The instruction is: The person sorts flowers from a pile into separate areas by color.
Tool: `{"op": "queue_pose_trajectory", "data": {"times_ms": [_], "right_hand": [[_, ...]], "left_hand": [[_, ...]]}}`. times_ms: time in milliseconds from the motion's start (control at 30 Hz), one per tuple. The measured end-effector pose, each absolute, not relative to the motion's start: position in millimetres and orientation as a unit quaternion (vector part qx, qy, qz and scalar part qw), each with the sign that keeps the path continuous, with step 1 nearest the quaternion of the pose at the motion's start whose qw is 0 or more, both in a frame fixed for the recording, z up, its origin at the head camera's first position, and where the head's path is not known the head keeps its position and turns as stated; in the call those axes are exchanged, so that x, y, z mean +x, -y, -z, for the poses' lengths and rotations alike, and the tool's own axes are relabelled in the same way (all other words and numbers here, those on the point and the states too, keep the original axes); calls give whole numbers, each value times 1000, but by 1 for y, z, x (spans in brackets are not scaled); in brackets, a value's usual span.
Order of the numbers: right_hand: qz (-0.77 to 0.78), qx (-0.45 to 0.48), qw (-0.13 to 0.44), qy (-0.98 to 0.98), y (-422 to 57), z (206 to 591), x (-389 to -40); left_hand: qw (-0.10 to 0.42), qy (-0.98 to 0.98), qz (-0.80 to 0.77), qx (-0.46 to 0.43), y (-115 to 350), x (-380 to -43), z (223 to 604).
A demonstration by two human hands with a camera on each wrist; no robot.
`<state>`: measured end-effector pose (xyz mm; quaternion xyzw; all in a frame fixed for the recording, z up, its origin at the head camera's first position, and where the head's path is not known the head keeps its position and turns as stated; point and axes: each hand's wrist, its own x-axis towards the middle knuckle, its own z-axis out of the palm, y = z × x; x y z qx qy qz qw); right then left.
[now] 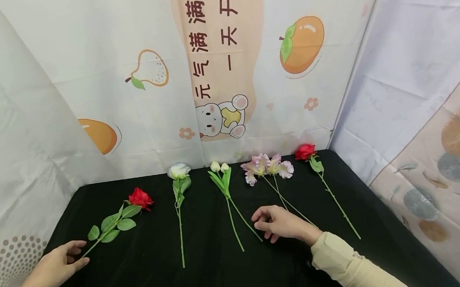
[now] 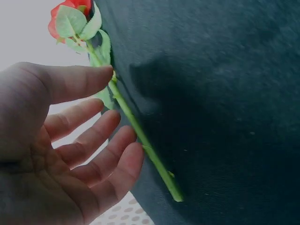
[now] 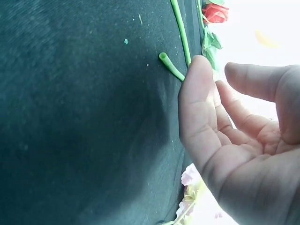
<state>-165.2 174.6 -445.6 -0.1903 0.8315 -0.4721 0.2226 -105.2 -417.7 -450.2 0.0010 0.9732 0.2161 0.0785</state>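
Note:
At the left lies a red rose point(image 1: 140, 199) with green leaves, its stem slanting down toward my left hand point(image 1: 50, 270). In the left wrist view the thumb and loosely bent fingers of the left hand point(image 2: 84, 126) are right beside the green rose stem point(image 2: 145, 143), not wrapped round it. My right hand point(image 1: 281, 222) hovers with relaxed, slightly bent fingers and nothing in it. Closest to it are the stems of the white tulips point(image 1: 220, 167); in the right wrist view a tulip stem point(image 3: 169, 65) passes behind the fingertips of the right hand point(image 3: 234, 117).
A white flower point(image 1: 179, 170) with a long stem lies between the red rose and the tulips. Pink-purple flowers point(image 1: 266, 165) and another red rose point(image 1: 305, 151) lie to the right on the black cloth point(image 1: 143, 274). Printed curtains point(image 1: 249, 71) enclose the table.

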Motion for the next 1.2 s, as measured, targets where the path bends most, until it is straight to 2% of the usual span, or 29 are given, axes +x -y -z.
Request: {"op": "queue_pose_trajectory", "data": {"times_ms": [200, 667, 900, 1200], "right_hand": [[478, -187, 221, -829, -178, 447, -163], [471, -193, 223, -831, -175, 451, -166], [474, -190, 227, -829, -174, 452, -167], [480, -185, 236, -825, -173, 452, -167]], "left_hand": [[92, -979, -182, -10, 425, -104, 456], [87, -982, -168, -4, 421, -102, 453], [62, -986, -155, 4, 421, -102, 456], [84, -986, -145, -7, 416, -103, 455]]}}
